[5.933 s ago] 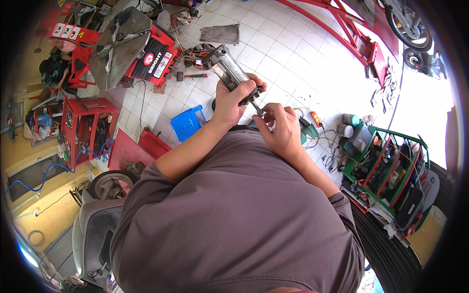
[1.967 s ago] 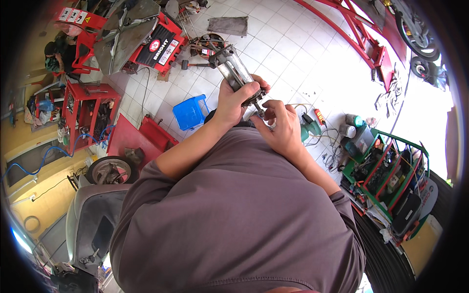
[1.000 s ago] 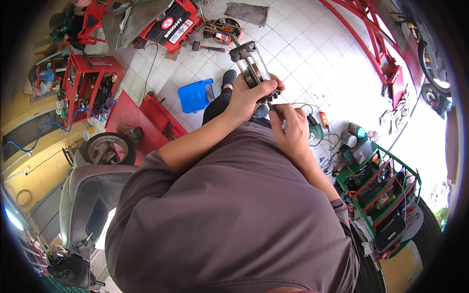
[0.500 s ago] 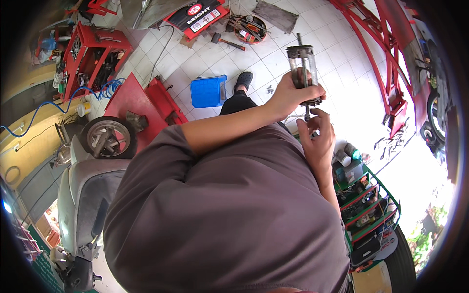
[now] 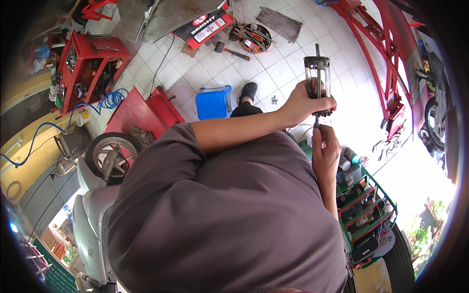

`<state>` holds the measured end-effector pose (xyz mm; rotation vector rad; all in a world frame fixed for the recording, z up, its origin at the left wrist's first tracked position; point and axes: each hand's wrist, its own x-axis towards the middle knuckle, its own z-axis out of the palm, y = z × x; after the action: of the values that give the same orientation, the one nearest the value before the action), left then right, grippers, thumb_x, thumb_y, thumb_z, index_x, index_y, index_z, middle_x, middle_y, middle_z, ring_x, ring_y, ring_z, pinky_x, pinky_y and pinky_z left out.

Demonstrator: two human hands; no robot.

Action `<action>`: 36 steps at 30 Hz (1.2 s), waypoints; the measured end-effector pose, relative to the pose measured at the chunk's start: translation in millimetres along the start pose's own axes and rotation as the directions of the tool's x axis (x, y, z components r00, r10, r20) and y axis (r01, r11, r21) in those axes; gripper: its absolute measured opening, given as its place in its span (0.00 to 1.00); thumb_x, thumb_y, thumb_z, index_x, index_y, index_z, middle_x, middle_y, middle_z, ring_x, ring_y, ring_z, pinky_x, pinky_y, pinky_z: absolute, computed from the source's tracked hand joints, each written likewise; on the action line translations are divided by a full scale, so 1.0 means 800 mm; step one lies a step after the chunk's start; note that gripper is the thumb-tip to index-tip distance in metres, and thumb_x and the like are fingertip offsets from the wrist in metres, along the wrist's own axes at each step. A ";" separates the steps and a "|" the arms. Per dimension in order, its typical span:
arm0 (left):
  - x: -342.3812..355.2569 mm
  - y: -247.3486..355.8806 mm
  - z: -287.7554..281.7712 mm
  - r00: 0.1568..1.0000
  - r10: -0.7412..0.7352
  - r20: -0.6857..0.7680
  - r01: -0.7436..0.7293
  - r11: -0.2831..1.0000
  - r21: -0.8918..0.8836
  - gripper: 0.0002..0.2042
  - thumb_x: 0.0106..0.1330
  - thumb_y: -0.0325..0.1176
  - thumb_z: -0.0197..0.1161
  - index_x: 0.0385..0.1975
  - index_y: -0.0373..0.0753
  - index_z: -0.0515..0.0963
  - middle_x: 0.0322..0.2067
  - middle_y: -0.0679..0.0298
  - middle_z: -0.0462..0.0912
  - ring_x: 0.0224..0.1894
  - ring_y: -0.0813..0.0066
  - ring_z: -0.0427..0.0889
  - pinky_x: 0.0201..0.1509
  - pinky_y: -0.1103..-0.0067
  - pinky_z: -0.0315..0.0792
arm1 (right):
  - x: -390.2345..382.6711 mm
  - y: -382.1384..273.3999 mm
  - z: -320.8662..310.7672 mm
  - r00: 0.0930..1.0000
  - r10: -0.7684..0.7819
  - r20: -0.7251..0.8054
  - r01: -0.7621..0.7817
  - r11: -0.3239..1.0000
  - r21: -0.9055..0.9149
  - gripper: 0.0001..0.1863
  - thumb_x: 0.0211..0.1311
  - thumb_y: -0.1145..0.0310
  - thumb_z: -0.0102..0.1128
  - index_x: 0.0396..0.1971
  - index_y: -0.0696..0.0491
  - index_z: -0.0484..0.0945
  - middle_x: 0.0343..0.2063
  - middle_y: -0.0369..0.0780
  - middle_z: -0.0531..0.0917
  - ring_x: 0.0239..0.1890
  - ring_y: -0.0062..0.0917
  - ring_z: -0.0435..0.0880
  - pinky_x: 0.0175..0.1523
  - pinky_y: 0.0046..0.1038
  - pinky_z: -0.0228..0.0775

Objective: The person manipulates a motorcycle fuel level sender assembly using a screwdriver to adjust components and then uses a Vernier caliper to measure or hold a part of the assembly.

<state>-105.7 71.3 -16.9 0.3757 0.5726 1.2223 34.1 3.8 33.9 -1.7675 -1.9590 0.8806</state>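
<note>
My left hand (image 5: 309,103) is wrapped round the lower part of a see-through cage-like cylinder (image 5: 316,62) with dark ends, held upright out in front of me on the right. A dark rod (image 5: 317,50) runs lengthwise through it and sticks out at top and bottom. Just below, the thumb and fingers of my right hand (image 5: 326,150) are pinched on the rod's lower end. My left fingers cover part of the cylinder, and its exact kind cannot be made out.
A blue stool (image 5: 213,102) stands on the tiled floor near my foot. Beyond it lie a mallet (image 5: 232,51) and a round tray of tools (image 5: 259,39). A red lift frame (image 5: 371,53) rises at right, with a green tool rack (image 5: 369,210) nearer. A wheel (image 5: 112,155) is at left.
My right fingers, loosely curled and apart before, have closed on the rod's lower end. The cylinder appears slightly lower and farther right as the view shifts.
</note>
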 end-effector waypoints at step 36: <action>0.042 0.061 -0.034 0.998 -0.050 0.031 0.050 0.999 0.010 0.04 0.59 0.24 0.62 0.31 0.33 0.75 0.29 0.58 0.82 0.34 0.73 0.82 0.42 0.77 0.77 | 0.062 -0.070 0.033 0.978 0.207 -0.017 -0.202 0.966 0.163 0.16 0.62 0.68 0.59 0.45 0.60 0.72 0.25 0.44 0.81 0.26 0.27 0.80 0.35 0.28 0.70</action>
<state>-151.9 117.1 -18.3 0.3857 0.5583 1.1645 -32.9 45.6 43.8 -1.8992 -1.6542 1.0366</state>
